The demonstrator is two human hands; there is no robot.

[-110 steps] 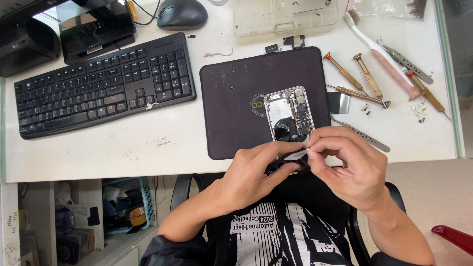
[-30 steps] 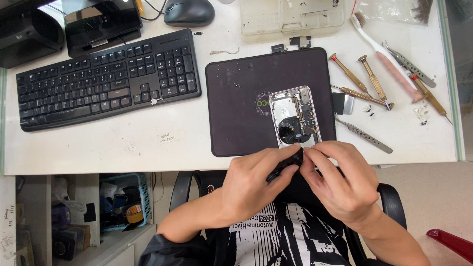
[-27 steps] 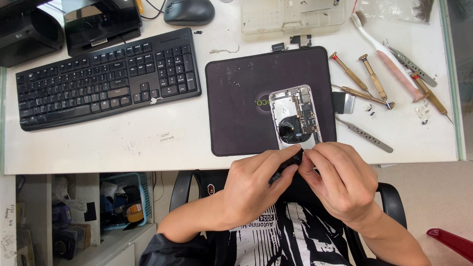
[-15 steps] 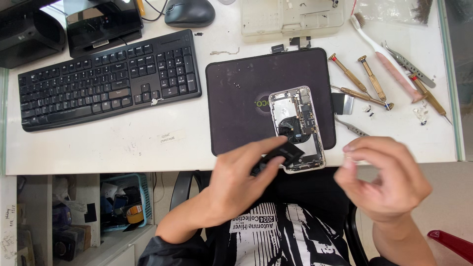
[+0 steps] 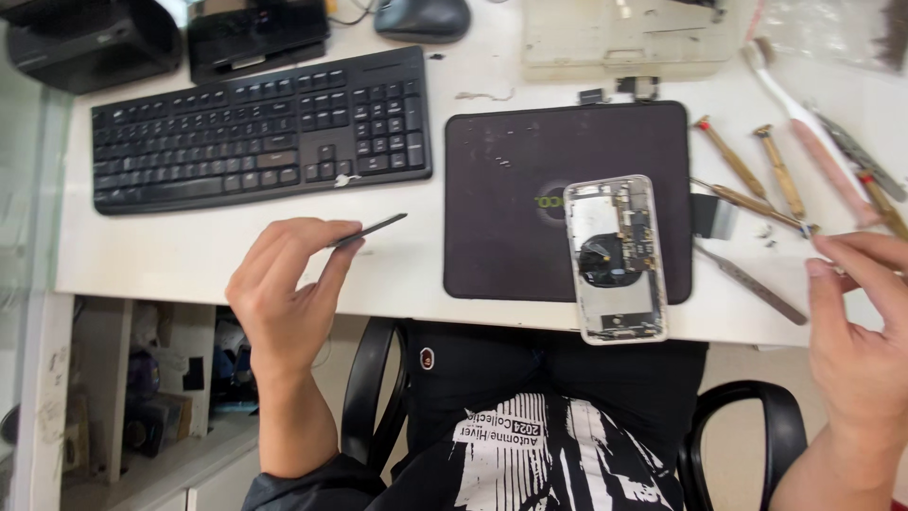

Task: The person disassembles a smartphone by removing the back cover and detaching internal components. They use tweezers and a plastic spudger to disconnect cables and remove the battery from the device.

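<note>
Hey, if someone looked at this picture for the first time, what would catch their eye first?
Probably the opened phone, its insides showing, lying on the black mat at the desk's front edge. Next, the left hand holding a thin dark tool in front of the keyboard. The right hand is by the screwdrivers on the right.

Your hands no longer meet over the phone (image 5: 617,257). Your left hand (image 5: 284,293) is now out by the keyboard (image 5: 255,132), a thin black strip (image 5: 371,228) pinched between its fingertips. Your right hand (image 5: 865,326) is now among the screwdrivers (image 5: 747,201), fingers apart.
</note>
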